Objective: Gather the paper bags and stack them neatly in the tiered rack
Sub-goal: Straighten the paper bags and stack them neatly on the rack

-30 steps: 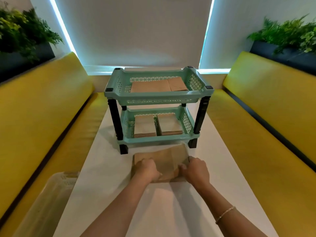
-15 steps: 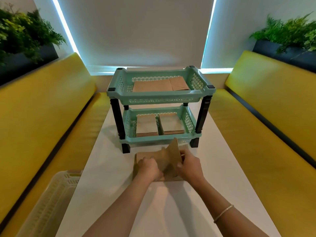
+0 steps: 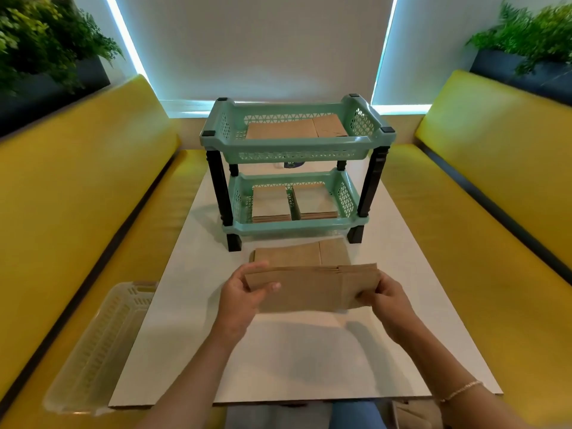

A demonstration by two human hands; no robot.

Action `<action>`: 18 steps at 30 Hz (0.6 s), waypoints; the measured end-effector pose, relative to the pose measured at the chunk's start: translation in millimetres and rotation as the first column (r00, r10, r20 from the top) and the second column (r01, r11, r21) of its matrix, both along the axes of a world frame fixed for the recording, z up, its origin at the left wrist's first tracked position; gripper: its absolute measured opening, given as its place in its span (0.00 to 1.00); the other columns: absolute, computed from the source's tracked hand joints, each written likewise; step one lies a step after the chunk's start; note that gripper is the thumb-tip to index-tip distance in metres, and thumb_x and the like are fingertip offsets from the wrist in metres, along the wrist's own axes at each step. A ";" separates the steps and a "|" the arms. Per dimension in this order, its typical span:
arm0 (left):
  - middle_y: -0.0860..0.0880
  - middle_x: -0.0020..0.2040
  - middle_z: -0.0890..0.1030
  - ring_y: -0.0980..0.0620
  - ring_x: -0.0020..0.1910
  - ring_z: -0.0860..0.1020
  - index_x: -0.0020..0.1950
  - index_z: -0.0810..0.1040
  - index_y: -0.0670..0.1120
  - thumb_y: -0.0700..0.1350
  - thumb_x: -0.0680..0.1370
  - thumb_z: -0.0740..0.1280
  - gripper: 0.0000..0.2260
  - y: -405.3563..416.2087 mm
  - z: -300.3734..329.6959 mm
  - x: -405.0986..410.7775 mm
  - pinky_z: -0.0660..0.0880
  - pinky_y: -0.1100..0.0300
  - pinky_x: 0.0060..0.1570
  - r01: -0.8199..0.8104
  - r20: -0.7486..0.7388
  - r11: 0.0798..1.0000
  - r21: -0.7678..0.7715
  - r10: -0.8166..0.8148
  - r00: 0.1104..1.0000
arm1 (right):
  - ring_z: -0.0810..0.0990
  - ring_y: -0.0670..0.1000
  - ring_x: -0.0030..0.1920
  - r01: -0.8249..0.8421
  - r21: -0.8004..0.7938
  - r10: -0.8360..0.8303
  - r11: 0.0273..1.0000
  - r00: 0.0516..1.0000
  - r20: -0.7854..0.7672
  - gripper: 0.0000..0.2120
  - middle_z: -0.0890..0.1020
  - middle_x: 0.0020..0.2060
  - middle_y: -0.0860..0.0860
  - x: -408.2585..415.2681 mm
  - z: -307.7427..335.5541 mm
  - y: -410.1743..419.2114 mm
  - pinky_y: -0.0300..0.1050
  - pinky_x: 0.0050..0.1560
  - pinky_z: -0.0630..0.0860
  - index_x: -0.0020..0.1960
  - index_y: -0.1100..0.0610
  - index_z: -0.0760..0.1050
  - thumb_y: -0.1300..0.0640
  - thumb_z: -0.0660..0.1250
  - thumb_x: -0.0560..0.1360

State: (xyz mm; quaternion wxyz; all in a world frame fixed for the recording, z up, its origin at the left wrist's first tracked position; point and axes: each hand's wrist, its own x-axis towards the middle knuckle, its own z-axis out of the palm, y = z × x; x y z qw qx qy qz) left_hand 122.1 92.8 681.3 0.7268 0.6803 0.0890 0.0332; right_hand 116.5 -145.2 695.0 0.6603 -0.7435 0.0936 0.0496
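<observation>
Holding a bundle of paper bags [image 3: 312, 287] above the worktop [image 3: 278, 351], I see my left hand [image 3: 244, 298] and right hand [image 3: 388, 298] each with a grip pinching 1 end. More bags [image 3: 298, 253] lie flat just before the tiered rack [image 3: 297, 150], whose 2 tiers already carry stacks.

Paper bags [image 3: 312, 289] between both hands
</observation>
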 end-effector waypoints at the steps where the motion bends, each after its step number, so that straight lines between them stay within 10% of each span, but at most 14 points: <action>1: 0.47 0.49 0.81 0.46 0.54 0.79 0.48 0.79 0.47 0.30 0.65 0.74 0.17 -1.5 -6.4 -5.1 0.77 0.54 0.55 -0.015 -0.006 1.000 -0.003 0.015 1.000 | 0.79 0.54 0.45 0.012 -0.042 -0.012 0.999 1.000 0.011 0.19 0.81 0.41 0.53 -6.6 -8.7 2.2 0.47 0.46 0.78 0.43 0.56 0.77 0.78 0.59 0.69; 10: 0.54 0.40 0.81 0.66 0.34 0.80 0.43 0.77 0.50 0.30 0.66 0.75 0.16 -16.8 -12.0 -26.0 0.75 0.74 0.36 0.000 -0.083 1.000 0.024 0.002 0.997 | 0.78 0.47 0.45 0.146 -0.026 -0.146 0.989 0.989 0.015 0.18 0.80 0.42 0.46 -21.0 -27.2 20.2 0.44 0.46 0.75 0.47 0.49 0.75 0.73 0.68 0.69; 18: 0.50 0.49 0.80 0.54 0.45 0.77 0.57 0.79 0.42 0.40 0.68 0.76 0.18 1.2 -22.0 -30.7 0.71 0.66 0.43 0.188 -0.269 0.905 0.382 -0.085 0.959 | 0.79 0.53 0.47 0.083 -0.082 -0.085 0.993 0.996 -0.012 0.17 0.81 0.45 0.53 -22.7 -21.4 15.8 0.52 0.49 0.79 0.47 0.52 0.76 0.72 0.66 0.69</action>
